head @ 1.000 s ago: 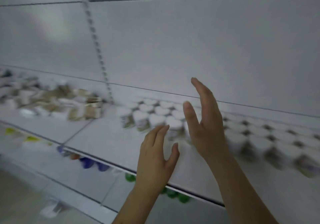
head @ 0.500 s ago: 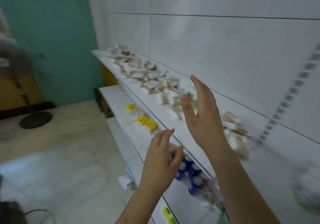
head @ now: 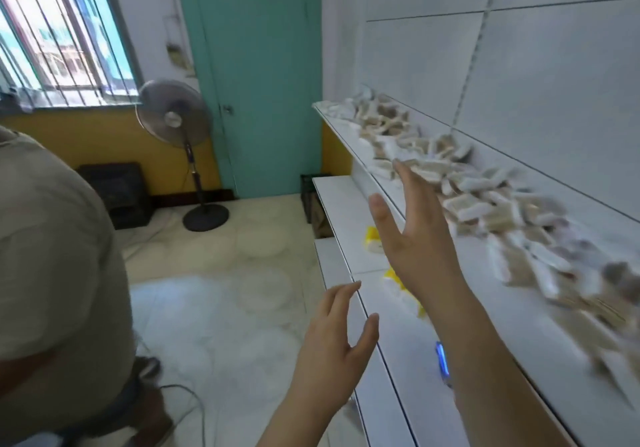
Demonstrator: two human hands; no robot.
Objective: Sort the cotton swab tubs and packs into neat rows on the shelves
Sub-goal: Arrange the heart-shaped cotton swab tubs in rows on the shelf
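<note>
A long jumble of cotton swab packs (head: 478, 190), beige and white, lies scattered along the upper white shelf (head: 540, 353) on the right. My right hand (head: 412, 235) is raised in front of that shelf's edge, fingers straight, holding nothing, just short of the packs. My left hand (head: 334, 353) hovers lower, over the floor beside the lower shelf (head: 346, 225), fingers relaxed and empty. Yellow-and-white packs (head: 374, 238) lie on the lower shelf, partly hidden behind my right hand. No tubs are in view.
Another person (head: 52, 273) in a grey shirt stands close at the left. A standing fan (head: 183, 145) and a black crate (head: 117, 190) stand by the far wall, near a teal door (head: 256, 76). Cables trail over the pale floor.
My view has swung left, from the white tubs to the far end of the shelves and the room. Both hands kept their raised, empty pose in front of me.
</note>
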